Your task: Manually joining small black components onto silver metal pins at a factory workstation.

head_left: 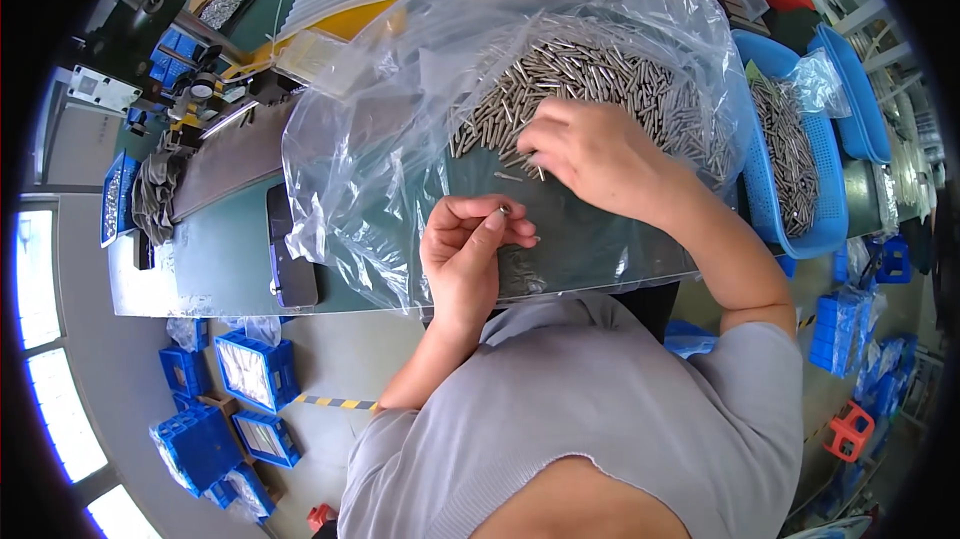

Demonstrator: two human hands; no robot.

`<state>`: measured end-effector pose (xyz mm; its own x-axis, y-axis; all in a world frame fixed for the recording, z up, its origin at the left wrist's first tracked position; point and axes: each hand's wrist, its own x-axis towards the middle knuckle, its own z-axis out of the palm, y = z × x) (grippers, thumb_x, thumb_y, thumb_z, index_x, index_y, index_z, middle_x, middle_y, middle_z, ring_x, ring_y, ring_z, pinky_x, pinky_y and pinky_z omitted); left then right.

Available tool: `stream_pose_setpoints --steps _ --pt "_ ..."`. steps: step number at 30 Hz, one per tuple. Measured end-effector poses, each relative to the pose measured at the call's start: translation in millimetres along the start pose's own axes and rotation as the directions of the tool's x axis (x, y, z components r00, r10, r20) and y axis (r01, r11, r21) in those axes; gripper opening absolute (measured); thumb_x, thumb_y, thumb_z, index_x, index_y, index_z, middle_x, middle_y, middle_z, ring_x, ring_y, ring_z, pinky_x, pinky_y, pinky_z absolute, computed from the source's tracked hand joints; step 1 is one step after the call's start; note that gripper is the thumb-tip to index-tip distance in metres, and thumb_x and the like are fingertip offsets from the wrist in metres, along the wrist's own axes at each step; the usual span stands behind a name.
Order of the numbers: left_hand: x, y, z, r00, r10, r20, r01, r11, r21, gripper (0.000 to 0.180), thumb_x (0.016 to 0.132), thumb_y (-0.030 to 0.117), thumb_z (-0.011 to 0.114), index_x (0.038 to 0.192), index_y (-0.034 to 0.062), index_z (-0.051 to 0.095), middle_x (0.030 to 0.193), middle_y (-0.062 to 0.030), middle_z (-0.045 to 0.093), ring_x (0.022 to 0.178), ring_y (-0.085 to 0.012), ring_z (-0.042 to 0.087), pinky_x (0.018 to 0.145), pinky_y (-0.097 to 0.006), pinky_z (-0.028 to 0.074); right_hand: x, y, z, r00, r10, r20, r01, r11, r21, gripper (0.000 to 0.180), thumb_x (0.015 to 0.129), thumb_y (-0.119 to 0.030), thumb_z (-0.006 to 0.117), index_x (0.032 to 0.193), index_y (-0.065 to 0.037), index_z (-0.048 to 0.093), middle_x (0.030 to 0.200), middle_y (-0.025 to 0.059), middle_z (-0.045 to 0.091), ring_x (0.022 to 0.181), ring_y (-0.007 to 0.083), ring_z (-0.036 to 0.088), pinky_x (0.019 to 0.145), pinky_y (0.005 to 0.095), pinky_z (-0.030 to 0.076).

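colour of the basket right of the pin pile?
Blue basket, holding more metal pins; clearest in the head view.

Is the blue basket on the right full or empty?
Partly full: the blue basket holds a long heap of metal pins, with bare mesh beside it.

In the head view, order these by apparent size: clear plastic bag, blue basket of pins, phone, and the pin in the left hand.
1. clear plastic bag
2. blue basket
3. phone
4. pin pinched in the left hand
Fisheye bending makes the rim-side basket's size less sure.

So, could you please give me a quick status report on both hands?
Left hand pinching small metal pins. Right hand picking at pin pile on clear plastic bag. Phone alongside, clear of both.
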<state>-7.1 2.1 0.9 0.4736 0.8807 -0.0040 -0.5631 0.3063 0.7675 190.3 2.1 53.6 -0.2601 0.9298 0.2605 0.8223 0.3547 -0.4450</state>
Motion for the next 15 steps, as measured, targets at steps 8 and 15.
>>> stream_pose_setpoints --steps 8,15 --pt "0 3 4 1.0 -0.002 -0.015 0.001 1.0 -0.018 0.006 0.088 -0.002 0.049 0.092 -0.0033 0.052 0.091 -0.02 0.061 0.073 -0.0225 0.064 0.066 -0.033 0.056 8 -1 42 0.983 -0.163 -0.085 0.154 0.983 -0.097 0.012 0.069 -0.011 0.068 0.076 -0.006 0.059 0.075 0.007 0.056 0.068 0.0258 0.059 0.058 0.0369 0.048" --pt "3 5 2 0.999 -0.043 -0.001 0.043 0.999 0.001 0.007 0.09 -0.003 0.049 0.096 -0.0042 0.052 0.095 -0.0188 0.062 0.078 -0.0223 0.065 0.07 -0.034 0.056 -3 -11 1 0.97 0.213 0.116 -0.238 0.74 0.629 0.005 0.08 -0.004 0.061 0.084 -0.003 0.059 0.076 0.0024 0.061 0.067 0.0111 0.059 0.059 0.0249 0.046"
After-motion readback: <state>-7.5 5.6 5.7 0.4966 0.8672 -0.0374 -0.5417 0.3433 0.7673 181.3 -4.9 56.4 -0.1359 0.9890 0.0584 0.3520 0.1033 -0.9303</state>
